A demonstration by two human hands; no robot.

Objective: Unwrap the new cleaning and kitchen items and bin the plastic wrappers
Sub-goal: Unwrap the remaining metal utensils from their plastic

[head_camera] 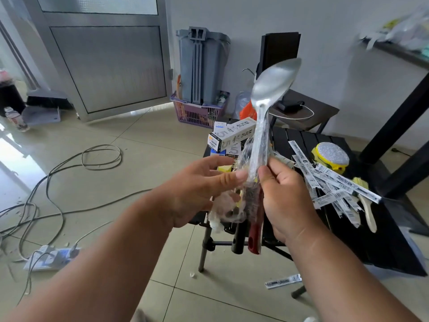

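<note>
- Right hand grips the long steel spoon mid-handle, bowl at twelve o'clock.
- Left hand, fingers relaxed, touches thin crinkly clear plastic wrapper at nine o'clock.
- Spoon rigid, slick; wrapper flimsy: probably best pinched low and pulled towards six.

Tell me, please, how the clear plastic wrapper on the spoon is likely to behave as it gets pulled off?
The wrapper looks thin and crinkled, so it is probably floppy and very light. It bunches below the left hand, suggesting it will crumple rather than hold shape. Its glossy film may feel slippery against the spoon gripped by the right hand.
</note>
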